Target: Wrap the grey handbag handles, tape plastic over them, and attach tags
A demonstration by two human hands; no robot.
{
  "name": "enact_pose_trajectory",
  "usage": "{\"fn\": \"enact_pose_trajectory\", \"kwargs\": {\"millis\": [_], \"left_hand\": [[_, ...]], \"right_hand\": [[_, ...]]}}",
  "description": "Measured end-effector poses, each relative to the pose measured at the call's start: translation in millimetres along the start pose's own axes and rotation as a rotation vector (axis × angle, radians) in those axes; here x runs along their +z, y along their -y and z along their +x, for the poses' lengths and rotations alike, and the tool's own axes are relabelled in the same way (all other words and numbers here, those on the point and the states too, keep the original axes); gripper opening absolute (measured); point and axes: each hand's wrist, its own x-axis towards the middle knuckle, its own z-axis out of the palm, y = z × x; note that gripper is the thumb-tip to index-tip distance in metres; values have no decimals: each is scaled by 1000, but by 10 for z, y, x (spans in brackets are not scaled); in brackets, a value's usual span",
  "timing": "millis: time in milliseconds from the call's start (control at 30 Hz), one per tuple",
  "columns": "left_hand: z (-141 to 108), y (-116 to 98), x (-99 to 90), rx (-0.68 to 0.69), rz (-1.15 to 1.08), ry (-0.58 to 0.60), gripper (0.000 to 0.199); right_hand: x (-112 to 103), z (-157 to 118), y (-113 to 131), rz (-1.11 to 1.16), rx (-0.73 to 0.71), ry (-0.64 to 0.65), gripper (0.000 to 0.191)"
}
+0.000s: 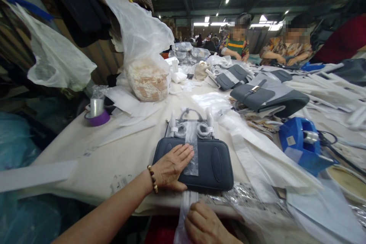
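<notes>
A dark blue-grey handbag [204,160] lies flat near the table's front edge, its wrapped handles and straps [192,126] pointing away from me. Down its middle runs a strip of translucent wrapping [192,145]. My left hand [173,166] rests flat on the bag's front, fingers stretched over that strip. Below the table edge my right hand [204,223] is closed, its fingers pinched on a translucent plastic strip [184,213] that hangs by the bag's lower edge. Whether this strip joins the one on the bag, I cannot tell.
A blue tape dispenser [300,141] stands at the right beside white sheets [265,152]. Behind it are more dark bags [265,97]. On the left sit a purple tape roll [97,117] and a large plastic-wrapped bundle [148,80]. Two people [288,45] work across the table.
</notes>
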Motion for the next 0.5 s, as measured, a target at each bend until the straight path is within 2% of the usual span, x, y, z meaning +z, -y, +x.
{"fn": "enact_pose_trajectory", "kwargs": {"millis": [167,500], "left_hand": [[14,-3,-23,-20,14,5,96],[12,49,12,-2,-22,-31,90]], "right_hand": [[-64,-107,28,-12,10,26,40],[-1,-103,45,-2,11,40,35]]}}
